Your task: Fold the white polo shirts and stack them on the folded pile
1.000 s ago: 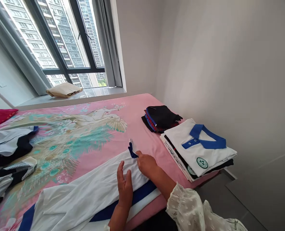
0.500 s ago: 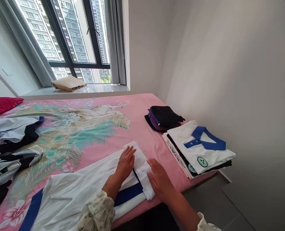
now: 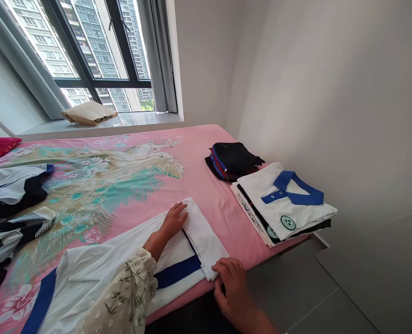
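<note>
A white garment with a blue stripe (image 3: 132, 260) lies across the near edge of the pink bed (image 3: 129, 176). Its right end is folded over into a narrow white flap (image 3: 200, 236). My left hand (image 3: 173, 220) lies flat and open on the garment, fingertips at the flap's far corner. At the bed's near edge my right hand (image 3: 231, 283) is curled at the flap's near corner, fingertips on the cloth; whether it grips the cloth does not show.
A stack of folded shirts, topped by a white polo with blue collar (image 3: 284, 202), sits at the bed's right edge. A dark folded stack (image 3: 231, 160) lies behind it. Loose clothes (image 3: 11, 208) lie at left. A beige cushion (image 3: 89, 112) rests on the windowsill.
The garment's end, held up a second ago, is now folded over flat. My right hand slid back along the flap to the bed's edge. My left hand moved forward onto the fold.
</note>
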Demonstrator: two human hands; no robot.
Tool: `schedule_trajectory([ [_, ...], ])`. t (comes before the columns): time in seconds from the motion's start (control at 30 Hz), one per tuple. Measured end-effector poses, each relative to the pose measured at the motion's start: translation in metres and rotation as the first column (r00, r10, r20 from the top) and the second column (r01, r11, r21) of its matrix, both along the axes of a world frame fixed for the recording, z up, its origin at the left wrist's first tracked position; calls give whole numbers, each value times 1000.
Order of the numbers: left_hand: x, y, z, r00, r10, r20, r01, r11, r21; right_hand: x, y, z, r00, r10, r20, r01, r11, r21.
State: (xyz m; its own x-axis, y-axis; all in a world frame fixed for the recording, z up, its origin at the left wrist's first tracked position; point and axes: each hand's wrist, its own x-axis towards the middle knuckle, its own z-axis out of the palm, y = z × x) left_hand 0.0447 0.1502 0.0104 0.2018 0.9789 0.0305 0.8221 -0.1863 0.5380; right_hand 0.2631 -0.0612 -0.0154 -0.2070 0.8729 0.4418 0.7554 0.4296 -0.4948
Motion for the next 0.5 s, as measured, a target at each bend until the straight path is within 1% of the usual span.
schedule_trajectory([
  [0.07, -6, -4, 3, 998, 50, 42, -51, 998, 33, -6, 4, 5, 1000, -4, -14, 3, 999, -45],
  [0.13, -8, -11, 4, 993, 83, 81, -87, 994, 58, -14, 9, 9, 998, -55, 16, 56, 991, -121],
  [0.2, -5, -22, 7, 989, 92, 120, -102, 991, 88, -21, 16, 14, 991, -105, 85, 122, 967, -223],
  [0.3, 4, -51, 15, 979, 91, 180, -115, 985, 131, -25, 30, 24, 978, -126, 167, 185, 893, -410],
  [0.37, 10, -81, 20, 971, 96, 217, -128, 982, 137, -22, 38, 31, 978, -157, 136, 205, 833, -514],
  [0.4, 13, -99, 21, 963, 99, 251, -130, 985, 111, -20, 41, 33, 980, -179, 87, 197, 808, -556],
  [0.43, 16, -117, 21, 948, 103, 300, -125, 991, 56, -17, 42, 35, 980, -199, 13, 168, 789, -592],
  [0.47, 20, -135, 19, 925, 116, 363, -111, 993, -34, -14, 43, 35, 973, -215, -80, 119, 774, -622],
  [0.5, 24, -152, 16, 889, 147, 433, -87, 984, -155, -11, 43, 35, 956, -228, -186, 54, 757, -652],
])
